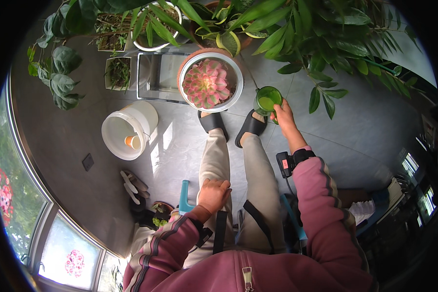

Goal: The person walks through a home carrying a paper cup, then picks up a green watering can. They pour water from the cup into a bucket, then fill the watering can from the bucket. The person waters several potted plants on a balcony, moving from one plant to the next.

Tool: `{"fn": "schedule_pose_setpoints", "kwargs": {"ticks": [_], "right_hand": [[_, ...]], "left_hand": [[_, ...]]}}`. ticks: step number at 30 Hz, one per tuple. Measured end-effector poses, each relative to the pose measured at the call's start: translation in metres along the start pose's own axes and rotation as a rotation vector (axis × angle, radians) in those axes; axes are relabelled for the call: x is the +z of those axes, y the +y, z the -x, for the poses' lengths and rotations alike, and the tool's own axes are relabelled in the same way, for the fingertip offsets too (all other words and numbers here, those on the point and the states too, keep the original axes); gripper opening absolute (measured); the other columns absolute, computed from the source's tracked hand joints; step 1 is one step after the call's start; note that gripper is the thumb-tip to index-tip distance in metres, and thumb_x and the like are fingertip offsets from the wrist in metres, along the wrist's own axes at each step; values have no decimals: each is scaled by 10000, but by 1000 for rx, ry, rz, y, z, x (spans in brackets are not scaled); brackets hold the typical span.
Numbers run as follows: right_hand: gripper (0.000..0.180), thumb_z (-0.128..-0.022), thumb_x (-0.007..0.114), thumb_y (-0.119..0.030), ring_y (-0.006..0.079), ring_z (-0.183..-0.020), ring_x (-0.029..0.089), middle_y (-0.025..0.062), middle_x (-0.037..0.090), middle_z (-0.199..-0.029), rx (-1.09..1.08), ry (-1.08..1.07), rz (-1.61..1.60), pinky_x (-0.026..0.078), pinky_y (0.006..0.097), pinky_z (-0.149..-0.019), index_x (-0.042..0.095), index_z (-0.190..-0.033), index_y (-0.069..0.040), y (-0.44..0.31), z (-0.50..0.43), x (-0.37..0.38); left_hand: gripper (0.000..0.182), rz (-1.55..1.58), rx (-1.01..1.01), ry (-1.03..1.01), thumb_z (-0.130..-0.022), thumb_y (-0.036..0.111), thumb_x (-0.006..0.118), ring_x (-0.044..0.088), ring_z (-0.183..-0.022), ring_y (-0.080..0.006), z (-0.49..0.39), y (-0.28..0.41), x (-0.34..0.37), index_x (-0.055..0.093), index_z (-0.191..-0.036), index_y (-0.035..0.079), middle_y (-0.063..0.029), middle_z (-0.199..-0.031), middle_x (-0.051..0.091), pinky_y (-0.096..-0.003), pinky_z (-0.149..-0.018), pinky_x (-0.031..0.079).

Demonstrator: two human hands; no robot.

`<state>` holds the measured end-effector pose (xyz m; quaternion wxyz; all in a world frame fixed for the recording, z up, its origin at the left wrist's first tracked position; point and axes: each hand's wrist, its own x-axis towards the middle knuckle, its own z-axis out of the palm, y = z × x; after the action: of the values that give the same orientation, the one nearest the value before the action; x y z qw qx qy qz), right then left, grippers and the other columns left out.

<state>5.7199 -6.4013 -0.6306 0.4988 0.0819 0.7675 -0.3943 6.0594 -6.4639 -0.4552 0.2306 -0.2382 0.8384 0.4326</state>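
Note:
My right hand (285,116) is closed around the handle of a green watering can (265,98). The can has an open top and a long thin spout that runs up towards the plants. Left of it stands a round white pot (237,91) holding a pink and green rosette succulent (206,84). My left hand (214,195) lies on my left leg (214,160), its fingers bent and nothing seen in it. What its palm does is hidden.
A white plastic bucket (109,127) with an orange-and-white cup (132,142) inside stands on the left. Behind are a clear rectangular tank (160,96), potted plants (118,73) and overhanging leafy branches (325,54). A teal handle (184,197) rises beside my left arm.

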Motion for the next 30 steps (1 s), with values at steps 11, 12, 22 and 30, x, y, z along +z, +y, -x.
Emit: {"fn": "schedule_pose_setpoints", "kwargs": {"ticks": [11,12,22,30], "right_hand": [[501,-955,521,-148,135,-606,605,68,689,-1007,-38,131,247,513,307,-620,472,-1447,-65,-8,6,-16],[517,-947,528,-167,154,-604,623,86,699,-988,-49,121,270,528,321,-629,465,-1450,-67,-9,5,-16],[512,-940,531,-184,181,-602,653,115,708,-910,-115,70,377,544,343,-642,470,-1433,-61,-21,-15,-7],[482,-930,496,-120,143,-577,614,65,683,-994,-47,41,107,521,317,-601,482,-1410,-70,-10,-21,-24]], "left_hand": [[148,12,0,4,-897,252,669,631,-858,-285,-4,4,0,593,-913,126,-65,-828,654,-439,-798,431],[150,21,1,13,-898,253,669,632,-860,-285,-4,4,0,592,-911,125,-66,-828,653,-440,-798,431],[157,8,-8,25,-888,254,682,634,-844,-286,-4,3,0,591,-910,128,-64,-824,650,-438,-797,437],[152,24,-5,29,-879,245,685,626,-851,-280,-7,1,-8,597,-911,125,-61,-831,648,-431,-787,433]]}}
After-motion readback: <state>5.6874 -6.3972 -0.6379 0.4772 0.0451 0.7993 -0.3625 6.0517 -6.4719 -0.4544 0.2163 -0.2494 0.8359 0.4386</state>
